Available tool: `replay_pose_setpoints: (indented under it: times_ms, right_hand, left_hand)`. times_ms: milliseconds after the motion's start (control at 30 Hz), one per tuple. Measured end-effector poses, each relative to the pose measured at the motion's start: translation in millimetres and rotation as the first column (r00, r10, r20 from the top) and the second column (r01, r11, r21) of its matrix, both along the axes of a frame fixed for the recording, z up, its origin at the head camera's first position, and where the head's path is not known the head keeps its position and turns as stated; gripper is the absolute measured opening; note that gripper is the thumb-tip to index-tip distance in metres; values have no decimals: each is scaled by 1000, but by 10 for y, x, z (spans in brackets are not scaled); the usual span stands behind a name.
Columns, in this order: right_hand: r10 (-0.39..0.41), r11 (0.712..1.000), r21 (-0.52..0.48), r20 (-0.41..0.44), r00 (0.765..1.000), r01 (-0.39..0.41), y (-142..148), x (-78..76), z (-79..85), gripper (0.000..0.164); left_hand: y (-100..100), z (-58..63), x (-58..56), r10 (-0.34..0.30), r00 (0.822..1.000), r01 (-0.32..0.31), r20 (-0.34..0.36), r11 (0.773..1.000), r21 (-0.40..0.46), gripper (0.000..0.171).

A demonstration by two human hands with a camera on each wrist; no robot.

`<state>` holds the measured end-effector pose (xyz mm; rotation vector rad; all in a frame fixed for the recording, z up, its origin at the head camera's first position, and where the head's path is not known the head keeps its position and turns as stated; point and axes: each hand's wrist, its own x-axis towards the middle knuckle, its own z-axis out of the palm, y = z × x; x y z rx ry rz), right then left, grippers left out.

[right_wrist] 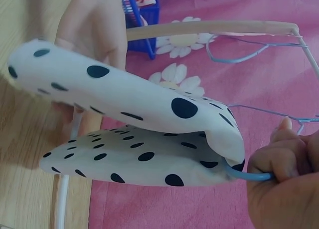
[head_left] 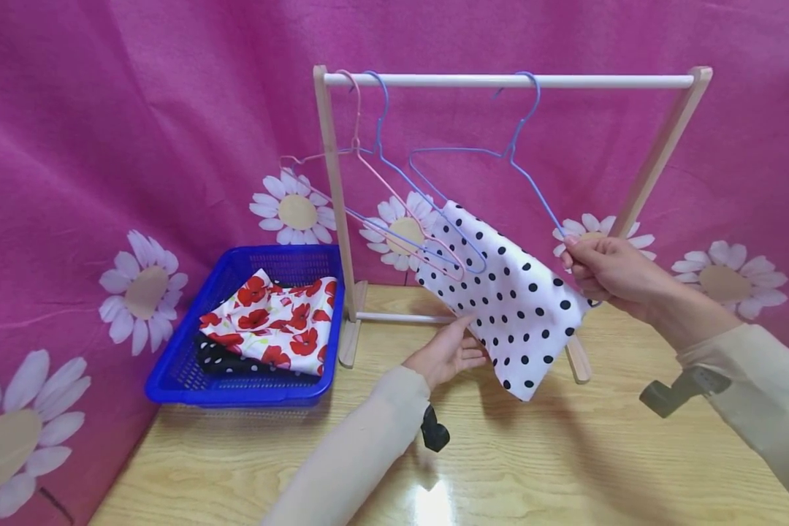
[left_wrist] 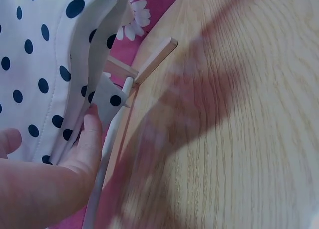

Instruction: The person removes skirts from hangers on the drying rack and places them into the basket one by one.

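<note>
A white cloth with black dots [head_left: 509, 292] hangs folded over the lower part of a blue hanger [head_left: 516, 139], which is hooked on a rack's white rail. My right hand [head_left: 621, 274] grips the hanger at its right corner; the right wrist view shows its fingers [right_wrist: 281, 156] curled round the blue wire. My left hand [head_left: 447, 354] touches the cloth's lower left edge, its fingers loosely extended. In the left wrist view its thumb [left_wrist: 89, 134] lies along the cloth's layered edge. Part of the left hand is hidden behind the cloth in the right wrist view.
A pink hanger [head_left: 358, 146] and another blue hanger [head_left: 381, 139] hang at the left of the rack [head_left: 657, 150]. The blue basket [head_left: 237, 394] on the left holds a red-flowered cloth [head_left: 283, 321] over a black dotted one [head_left: 226, 359]. A pink flowered curtain stands behind.
</note>
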<state>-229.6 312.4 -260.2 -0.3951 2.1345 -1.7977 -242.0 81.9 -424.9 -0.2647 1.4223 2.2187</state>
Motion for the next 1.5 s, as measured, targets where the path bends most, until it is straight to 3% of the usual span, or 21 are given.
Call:
replay_pose_setpoints:
  times_ms: [267, 500, 800, 1033, 1300, 1500]
  right_hand:
    - [-29, 1000, 7, 17, 999, 29, 64, -26, -23, 45]
    - [-21, 1000, -13, -14, 1000, 21, 62, -60, -34, 44]
    - [-12, 999, -31, -14, 1000, 12, 15, -65, -30, 44]
    - [-22, 999, -24, -23, 999, 22, 0, -56, -25, 44]
    - [-70, 997, 41, -21, 997, 71, 14, -44, -8, 45]
    - [-76, 995, 60, -25, 997, 77, 19, -50, -7, 45]
  left_hand:
    - [-73, 24, 54, 25, 999, -27, -24, 995, -99, 48]
    - [-161, 74, 83, 113, 991, -122, -70, 983, -137, 41]
    - [-282, 188, 110, 213, 972, -215, -100, 977, -9, 32]
    - [-355, 329, 199, 185, 977, -174, -101, 978, 111, 31]
    - [-398, 541, 324, 186, 976, -155, -111, 957, 245, 29]
    - [-417, 681, 401, 137, 980, -98, -145, 964, 249, 38]
